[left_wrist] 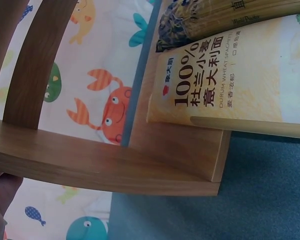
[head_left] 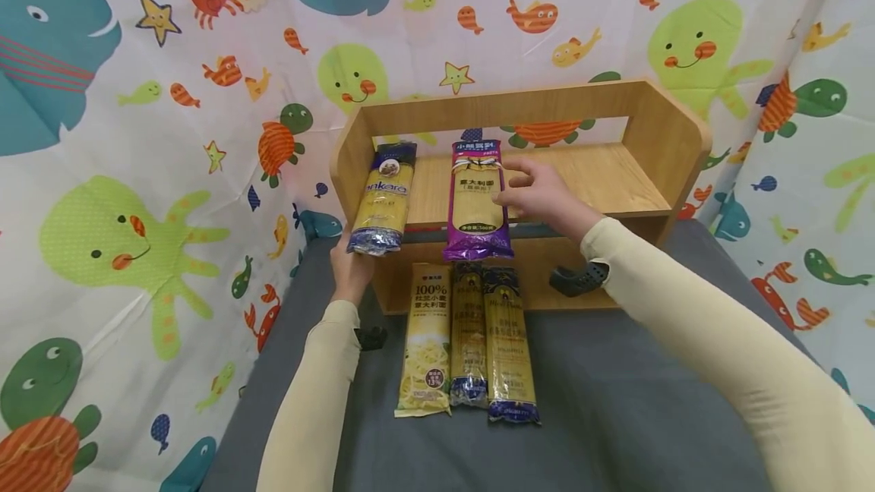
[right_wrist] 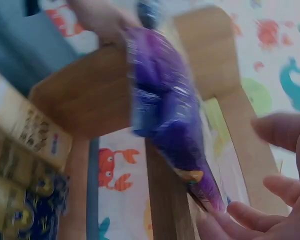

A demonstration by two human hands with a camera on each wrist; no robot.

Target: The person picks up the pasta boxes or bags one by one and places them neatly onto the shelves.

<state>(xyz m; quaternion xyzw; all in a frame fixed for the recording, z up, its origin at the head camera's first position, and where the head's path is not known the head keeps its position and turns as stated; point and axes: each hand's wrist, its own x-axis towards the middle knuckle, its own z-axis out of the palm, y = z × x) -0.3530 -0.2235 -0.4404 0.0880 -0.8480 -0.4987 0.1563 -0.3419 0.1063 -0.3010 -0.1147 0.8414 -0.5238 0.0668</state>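
A purple-edged pasta packet (head_left: 477, 200) lies on the upper board of a wooden shelf (head_left: 567, 173), its lower end jutting past the front edge. Beside its right edge is my right hand (head_left: 540, 192), fingers spread; in the right wrist view some fingertips (right_wrist: 240, 212) are right by the packet and the thumb stands apart. My left hand (head_left: 350, 270) holds the shelf's left side panel low down, with most fingers hidden; the left wrist view shows fingers (left_wrist: 5, 192) at the panel's edge. Just above that hand, a yellow-and-blue Ankara pasta packet (head_left: 386, 200) leans inside the panel.
Below, a cream spaghetti packet (head_left: 425, 340) and two blue-ended spaghetti packets, one in the middle (head_left: 469, 336) and one at the right (head_left: 509, 344), lean on the shelf's lower board. They rest on a grey tabletop (head_left: 615, 401). A sea-animal curtain (head_left: 225, 97) hangs behind.
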